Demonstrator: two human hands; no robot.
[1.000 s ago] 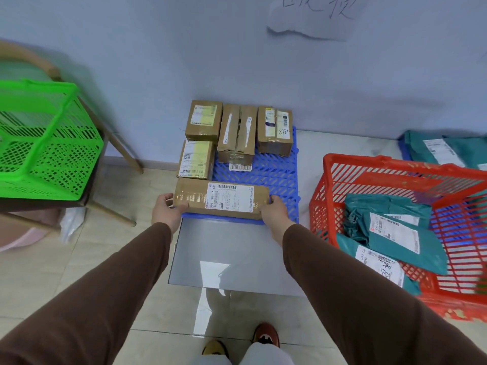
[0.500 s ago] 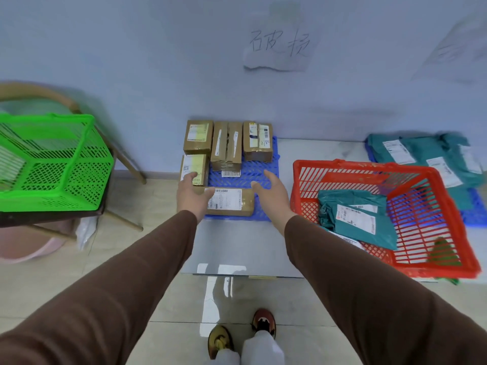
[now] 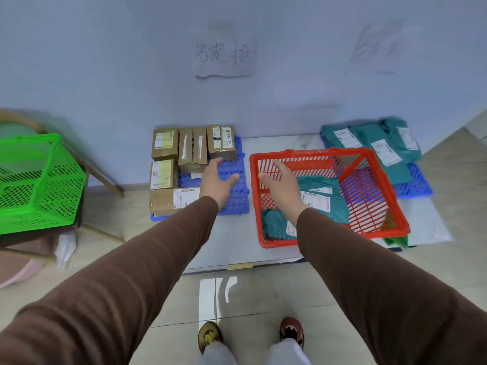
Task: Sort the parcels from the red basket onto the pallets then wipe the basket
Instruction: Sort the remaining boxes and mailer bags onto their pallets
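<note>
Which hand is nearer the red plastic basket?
Right. The right hand is over the red plastic basket's near-left part; the left hand hovers beside it, above the blue plastic pallet.

Pale blue wall (image 3: 105,61) w/ beige tile floor (image 3: 250,299).

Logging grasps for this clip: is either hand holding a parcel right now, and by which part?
Nothing is held. The left hand is open above the blue plastic pallet; the right hand is open over the red plastic basket.
</note>
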